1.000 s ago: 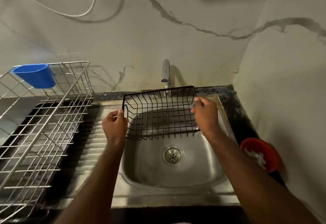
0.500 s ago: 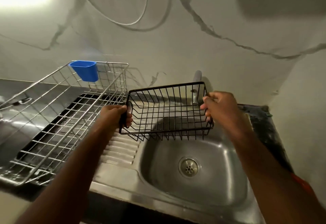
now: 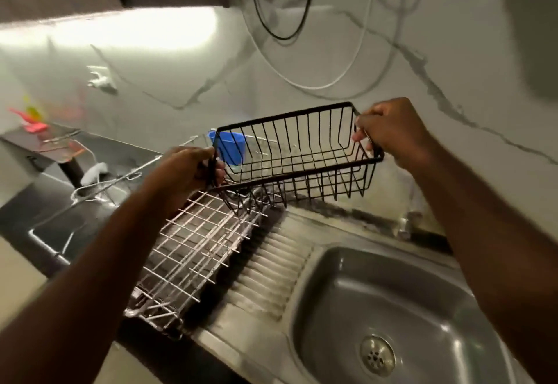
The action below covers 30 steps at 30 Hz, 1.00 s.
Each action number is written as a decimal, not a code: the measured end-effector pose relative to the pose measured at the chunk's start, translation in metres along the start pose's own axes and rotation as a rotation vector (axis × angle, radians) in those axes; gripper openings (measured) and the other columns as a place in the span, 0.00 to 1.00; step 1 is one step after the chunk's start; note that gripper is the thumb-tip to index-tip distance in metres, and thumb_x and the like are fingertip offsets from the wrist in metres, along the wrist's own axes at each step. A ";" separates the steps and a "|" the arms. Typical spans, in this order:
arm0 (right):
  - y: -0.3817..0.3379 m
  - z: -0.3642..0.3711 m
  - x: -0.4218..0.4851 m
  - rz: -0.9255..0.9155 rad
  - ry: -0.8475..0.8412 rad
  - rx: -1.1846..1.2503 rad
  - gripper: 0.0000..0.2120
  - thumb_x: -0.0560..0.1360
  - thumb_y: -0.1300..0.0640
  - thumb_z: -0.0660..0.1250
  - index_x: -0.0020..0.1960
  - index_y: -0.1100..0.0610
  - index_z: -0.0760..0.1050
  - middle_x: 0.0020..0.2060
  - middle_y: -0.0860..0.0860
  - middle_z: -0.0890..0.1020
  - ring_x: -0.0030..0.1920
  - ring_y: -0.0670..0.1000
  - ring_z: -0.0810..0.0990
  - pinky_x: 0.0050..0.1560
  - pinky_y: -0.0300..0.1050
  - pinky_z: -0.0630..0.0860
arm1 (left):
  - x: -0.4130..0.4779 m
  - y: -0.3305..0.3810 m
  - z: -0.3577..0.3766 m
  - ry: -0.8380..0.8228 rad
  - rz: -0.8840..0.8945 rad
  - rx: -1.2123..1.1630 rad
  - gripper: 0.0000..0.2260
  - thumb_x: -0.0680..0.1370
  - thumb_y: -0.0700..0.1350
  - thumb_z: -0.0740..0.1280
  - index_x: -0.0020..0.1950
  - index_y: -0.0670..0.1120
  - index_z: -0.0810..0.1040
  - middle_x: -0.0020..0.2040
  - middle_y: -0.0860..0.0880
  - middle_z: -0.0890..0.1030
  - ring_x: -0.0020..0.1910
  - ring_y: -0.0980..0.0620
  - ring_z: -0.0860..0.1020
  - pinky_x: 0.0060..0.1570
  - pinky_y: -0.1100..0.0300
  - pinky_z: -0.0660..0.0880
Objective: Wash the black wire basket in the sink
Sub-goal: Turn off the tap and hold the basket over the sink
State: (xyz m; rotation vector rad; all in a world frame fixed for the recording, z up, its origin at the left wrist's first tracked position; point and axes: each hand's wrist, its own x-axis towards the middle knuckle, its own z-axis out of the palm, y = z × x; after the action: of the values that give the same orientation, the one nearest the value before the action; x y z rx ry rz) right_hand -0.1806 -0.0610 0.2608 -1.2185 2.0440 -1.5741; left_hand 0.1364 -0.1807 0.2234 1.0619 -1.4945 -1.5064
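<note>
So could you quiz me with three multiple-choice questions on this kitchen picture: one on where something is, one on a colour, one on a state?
1. Where is the black basket?
A. down in the sink
B. held up above the rack
C. on the floor

2. What colour is the cup seen through the basket?
A. blue
B. yellow
C. white

3. How is the basket held?
A. one hand only
B. by both hands, one at each end
C. not held

Answers: 1 B, it hangs over the silver rack, left of the sink. 2 A, it is plainly blue. 3 B, the left hand and right hand grip opposite ends.
</note>
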 end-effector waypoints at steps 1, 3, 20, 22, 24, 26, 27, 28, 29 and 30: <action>-0.010 0.014 0.011 -0.007 -0.016 0.005 0.05 0.74 0.63 0.66 0.45 0.64 0.78 0.33 0.60 0.83 0.17 0.46 0.72 0.20 0.33 0.68 | 0.005 0.009 -0.011 0.026 0.013 -0.015 0.07 0.83 0.41 0.61 0.54 0.40 0.76 0.40 0.44 0.80 0.32 0.52 0.80 0.29 0.60 0.77; -0.028 0.042 0.028 -0.012 -0.056 0.017 0.05 0.74 0.63 0.66 0.46 0.65 0.78 0.32 0.59 0.83 0.17 0.47 0.72 0.21 0.34 0.69 | 0.015 0.019 -0.038 0.064 0.021 -0.030 0.07 0.83 0.42 0.61 0.55 0.40 0.76 0.42 0.44 0.79 0.33 0.52 0.80 0.30 0.60 0.78; -0.032 0.286 0.119 0.046 -0.413 -0.277 0.05 0.76 0.66 0.66 0.44 0.68 0.78 0.35 0.62 0.81 0.26 0.53 0.75 0.30 0.46 0.75 | 0.054 -0.046 -0.160 0.191 -0.324 0.050 0.07 0.81 0.41 0.65 0.55 0.39 0.75 0.48 0.36 0.81 0.39 0.43 0.84 0.36 0.55 0.83; -0.017 0.309 0.121 0.094 -0.459 -0.317 0.04 0.76 0.67 0.66 0.44 0.69 0.77 0.35 0.63 0.80 0.25 0.53 0.75 0.28 0.44 0.74 | 0.056 -0.061 -0.163 0.200 -0.360 0.074 0.05 0.82 0.40 0.64 0.53 0.38 0.75 0.50 0.34 0.81 0.43 0.41 0.83 0.35 0.55 0.82; -0.005 0.326 0.123 0.111 -0.492 -0.349 0.04 0.76 0.69 0.65 0.46 0.70 0.77 0.34 0.63 0.80 0.25 0.53 0.75 0.29 0.45 0.74 | 0.059 -0.073 -0.165 0.189 -0.407 0.067 0.05 0.82 0.39 0.64 0.53 0.37 0.74 0.50 0.34 0.81 0.45 0.39 0.83 0.40 0.52 0.83; 0.006 0.341 0.126 0.127 -0.506 -0.385 0.06 0.76 0.69 0.64 0.50 0.71 0.76 0.35 0.63 0.80 0.27 0.55 0.76 0.35 0.50 0.77 | 0.064 -0.083 -0.166 0.162 -0.469 0.069 0.05 0.82 0.39 0.62 0.53 0.36 0.73 0.50 0.33 0.82 0.46 0.38 0.84 0.44 0.49 0.82; 0.011 0.346 0.128 0.136 -0.505 -0.412 0.07 0.76 0.68 0.63 0.51 0.71 0.76 0.36 0.63 0.81 0.28 0.55 0.77 0.38 0.52 0.79 | 0.068 -0.088 -0.164 0.156 -0.491 0.081 0.06 0.82 0.38 0.61 0.53 0.36 0.73 0.50 0.33 0.82 0.46 0.38 0.84 0.45 0.49 0.82; 0.017 0.354 0.130 0.151 -0.507 -0.434 0.07 0.77 0.67 0.62 0.52 0.70 0.76 0.38 0.63 0.82 0.30 0.56 0.78 0.39 0.53 0.79 | 0.072 -0.093 -0.162 0.161 -0.514 0.097 0.06 0.83 0.39 0.60 0.52 0.36 0.73 0.49 0.33 0.82 0.45 0.39 0.84 0.44 0.49 0.83; 0.021 0.361 0.130 0.160 -0.515 -0.464 0.08 0.77 0.67 0.60 0.51 0.69 0.75 0.39 0.62 0.83 0.30 0.56 0.78 0.37 0.51 0.79 | 0.075 -0.098 -0.160 0.163 -0.530 0.116 0.07 0.83 0.39 0.60 0.52 0.35 0.74 0.48 0.34 0.83 0.42 0.40 0.84 0.41 0.50 0.83; 0.025 0.366 0.129 0.167 -0.533 -0.501 0.08 0.78 0.67 0.58 0.51 0.68 0.75 0.39 0.62 0.83 0.30 0.56 0.78 0.35 0.49 0.77 | 0.078 -0.102 -0.157 0.163 -0.544 0.141 0.08 0.83 0.39 0.59 0.53 0.34 0.74 0.46 0.34 0.83 0.39 0.41 0.85 0.38 0.51 0.83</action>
State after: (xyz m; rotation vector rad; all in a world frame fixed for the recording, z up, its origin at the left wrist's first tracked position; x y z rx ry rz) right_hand -0.0257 -0.3961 0.1387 -1.3886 2.1415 -0.5771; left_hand 0.2567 -0.3079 0.1220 1.7347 -1.2690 -1.6325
